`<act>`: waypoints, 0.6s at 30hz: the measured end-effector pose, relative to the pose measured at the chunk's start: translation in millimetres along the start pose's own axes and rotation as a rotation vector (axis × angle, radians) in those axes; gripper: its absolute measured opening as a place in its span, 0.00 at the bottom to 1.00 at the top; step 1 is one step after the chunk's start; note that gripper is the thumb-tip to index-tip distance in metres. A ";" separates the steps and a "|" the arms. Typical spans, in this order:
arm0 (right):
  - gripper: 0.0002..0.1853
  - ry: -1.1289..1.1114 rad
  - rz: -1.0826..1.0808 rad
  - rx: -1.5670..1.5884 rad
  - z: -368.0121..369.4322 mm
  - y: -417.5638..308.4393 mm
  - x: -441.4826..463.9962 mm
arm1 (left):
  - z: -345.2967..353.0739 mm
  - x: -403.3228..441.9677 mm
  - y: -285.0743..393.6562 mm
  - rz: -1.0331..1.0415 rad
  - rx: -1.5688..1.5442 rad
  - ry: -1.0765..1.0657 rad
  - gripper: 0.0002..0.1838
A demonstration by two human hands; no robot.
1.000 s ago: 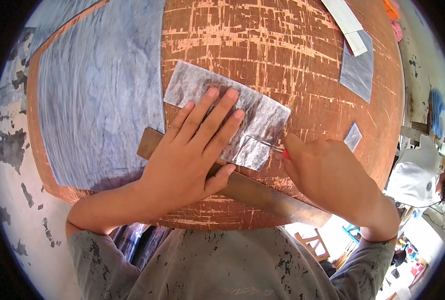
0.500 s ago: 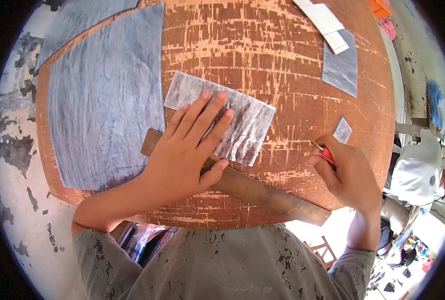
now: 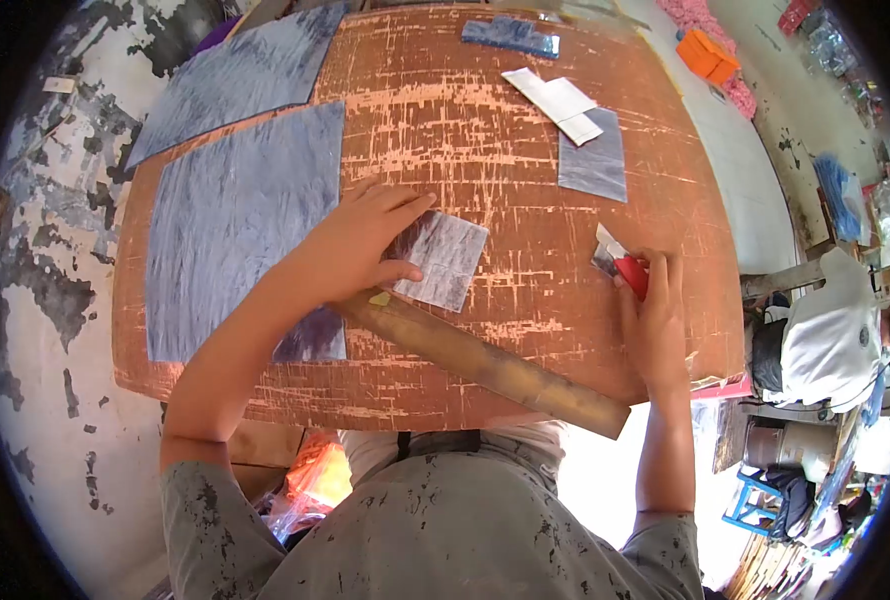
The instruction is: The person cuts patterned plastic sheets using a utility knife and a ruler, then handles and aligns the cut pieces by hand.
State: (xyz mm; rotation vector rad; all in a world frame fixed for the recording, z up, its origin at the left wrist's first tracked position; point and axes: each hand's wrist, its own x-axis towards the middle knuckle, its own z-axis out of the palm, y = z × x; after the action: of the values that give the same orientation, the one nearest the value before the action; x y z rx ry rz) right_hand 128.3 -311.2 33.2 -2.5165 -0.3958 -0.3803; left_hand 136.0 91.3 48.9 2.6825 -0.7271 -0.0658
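My left hand (image 3: 365, 235) rests over the left end of a small grey streaked sheet (image 3: 450, 262), thumb apart from the fingers, hiding that end. A long, flat brownish strip (image 3: 495, 362) like a straightedge runs from beneath this hand down to the right, past the table's near edge. Closed fingers of my right hand (image 3: 655, 310) hold a red-handled cutter (image 3: 632, 277). Its tip is hard to make out against a small light-and-dark offcut (image 3: 608, 245) just beyond it.
Large grey sheets (image 3: 245, 240) lie on the left of the scratched brown table (image 3: 445, 160). White strips (image 3: 555, 105) overlap a smaller grey piece (image 3: 595, 160) at the upper right. A bluish block (image 3: 510, 38) lies at the far edge, and an orange box (image 3: 707, 57) stands beyond.
My view has shifted, showing more of the table's far side. My left hand has turned and slid to the sheet's left end. The right hand with the cutter has come up to the small offcut.
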 end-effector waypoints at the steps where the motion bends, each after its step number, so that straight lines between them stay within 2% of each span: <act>1: 0.17 0.016 -0.012 0.001 1.0 4.9 2.9 | -2.6 3.7 -0.5 0.000 -0.018 0.035 0.51; 2: 0.17 -0.001 0.024 0.017 2.1 10.3 4.4 | -4.6 8.1 -1.8 0.004 -0.005 0.046 0.51; 3: 0.17 -0.019 0.059 0.033 2.9 13.8 5.0 | -6.4 13.2 -4.2 -0.022 -0.095 0.010 0.46; 4: 0.17 -0.004 0.045 0.036 2.5 14.8 5.1 | -10.2 18.8 -6.8 -0.047 -0.183 -0.023 0.41; 5: 0.18 -0.032 0.028 -0.032 1.0 15.2 4.4 | -15.5 24.7 -9.2 -0.045 -0.170 -0.006 0.41; 7: 0.20 -0.050 -0.005 -0.101 0.1 16.8 1.4 | -26.8 33.8 -13.3 -0.054 -0.237 -0.087 0.30; 8: 0.21 -0.021 -0.049 -0.167 1.0 17.9 -0.6 | -37.3 36.2 -10.1 -0.054 -0.226 -0.069 0.30; 9: 0.23 0.004 -0.090 -0.232 0.1 17.0 -3.3 | -47.1 36.2 -7.0 -0.066 -0.264 -0.015 0.25; 11: 0.25 0.059 -0.089 -0.207 -3.7 7.2 -9.0 | -63.8 28.6 3.6 -0.083 -0.294 0.044 0.21; 13: 0.26 0.122 -0.090 -0.180 -11.5 -13.0 -11.0 | -79.6 17.0 20.1 -0.171 -0.495 0.148 0.16; 14: 0.27 0.083 -0.095 -0.026 -20.6 -29.8 -13.1 | -82.7 10.2 31.5 -0.167 -0.485 0.158 0.16; 15: 0.28 0.043 -0.099 0.126 -27.9 -45.9 -15.2 | -80.8 1.2 46.0 -0.190 -0.632 0.225 0.14; 16: 0.28 0.051 -0.102 0.126 -32.5 -61.3 -16.8 | -76.0 -7.4 59.0 -0.211 -0.783 0.289 0.12; 18: 0.25 -0.074 -0.174 0.496 -33.4 -88.9 -22.2 | -58.7 -23.9 80.8 -0.180 -0.752 0.294 0.11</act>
State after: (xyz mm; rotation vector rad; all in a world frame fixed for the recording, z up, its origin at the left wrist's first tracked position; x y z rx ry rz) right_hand 70.2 -263.3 95.1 -2.0214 -0.6531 -0.2204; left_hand 84.5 57.6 131.1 1.9661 -0.2805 0.0103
